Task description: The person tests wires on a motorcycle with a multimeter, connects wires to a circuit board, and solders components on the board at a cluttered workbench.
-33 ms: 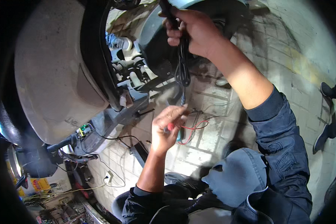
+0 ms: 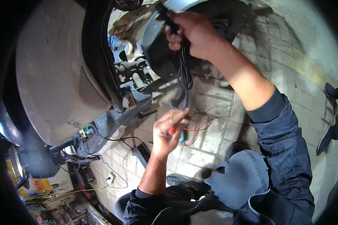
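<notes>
My right hand (image 2: 195, 35) is closed round a black stick-shaped device (image 2: 166, 17) at the top of the view; its exact kind I cannot make out. From that fist hangs a bundled black cable (image 2: 184, 71), looped on itself. Lower down, my left hand (image 2: 169, 129) pinches the cable's thin grey lower end (image 2: 186, 104) between thumb and fingers. The same hand also has a small red-ended thing (image 2: 172, 131) in its curled fingers, with a teal part beside it mostly hidden. Close by, a red wire (image 2: 194, 130) curves over the paving.
A scooter's pale body panel (image 2: 50, 75) fills the left, with exposed wiring (image 2: 88, 131) beneath. Its wheel and grey fender (image 2: 152, 33) stand ahead. A white plug (image 2: 110, 177) and cords lie on the floor. Other people's shoes (image 2: 325, 138) show at right.
The black device in my right hand has tilted and come slightly lower. Its cable bundle has swung a little to the right. My left hand keeps nearly the same place.
</notes>
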`<state>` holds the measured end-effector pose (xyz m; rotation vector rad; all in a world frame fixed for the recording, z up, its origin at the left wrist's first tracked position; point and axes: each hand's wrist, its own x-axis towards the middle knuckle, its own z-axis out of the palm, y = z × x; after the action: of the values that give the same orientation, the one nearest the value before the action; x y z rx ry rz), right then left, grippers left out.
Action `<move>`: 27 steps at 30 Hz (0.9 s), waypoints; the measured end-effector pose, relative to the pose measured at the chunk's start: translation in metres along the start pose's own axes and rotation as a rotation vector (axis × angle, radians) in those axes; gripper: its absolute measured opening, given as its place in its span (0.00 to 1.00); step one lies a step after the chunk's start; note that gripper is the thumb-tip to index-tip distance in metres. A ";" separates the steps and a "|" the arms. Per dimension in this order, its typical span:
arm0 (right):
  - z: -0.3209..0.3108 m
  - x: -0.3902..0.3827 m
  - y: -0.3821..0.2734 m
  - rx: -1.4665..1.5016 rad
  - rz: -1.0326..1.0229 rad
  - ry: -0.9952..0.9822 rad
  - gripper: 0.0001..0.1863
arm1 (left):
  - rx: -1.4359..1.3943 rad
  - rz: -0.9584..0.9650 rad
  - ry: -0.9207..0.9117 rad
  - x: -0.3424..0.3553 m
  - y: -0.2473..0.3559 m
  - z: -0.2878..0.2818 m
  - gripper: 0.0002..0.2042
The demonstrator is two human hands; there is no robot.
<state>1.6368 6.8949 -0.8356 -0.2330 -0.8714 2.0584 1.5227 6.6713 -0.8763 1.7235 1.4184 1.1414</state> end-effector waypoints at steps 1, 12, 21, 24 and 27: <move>0.000 -0.001 -0.002 -0.078 0.017 -0.066 0.14 | -0.042 -0.032 -0.010 -0.003 0.003 -0.002 0.16; 0.024 0.013 0.050 -0.388 0.033 -0.508 0.23 | -0.644 -0.337 0.167 -0.046 0.014 -0.002 0.13; 0.025 0.028 0.032 -0.850 -0.432 -0.495 0.17 | -0.584 -0.469 0.201 -0.018 0.017 0.010 0.15; 0.029 0.026 0.040 -0.837 -0.512 -0.426 0.15 | -0.490 -0.419 0.180 -0.012 0.023 0.015 0.14; 0.029 0.023 0.049 -0.725 -0.460 -0.308 0.14 | -0.461 -0.434 0.162 -0.010 0.026 0.018 0.13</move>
<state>1.5772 6.8797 -0.8430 -0.0848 -1.6732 1.3064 1.5502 6.6565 -0.8639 0.9674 1.3958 1.2540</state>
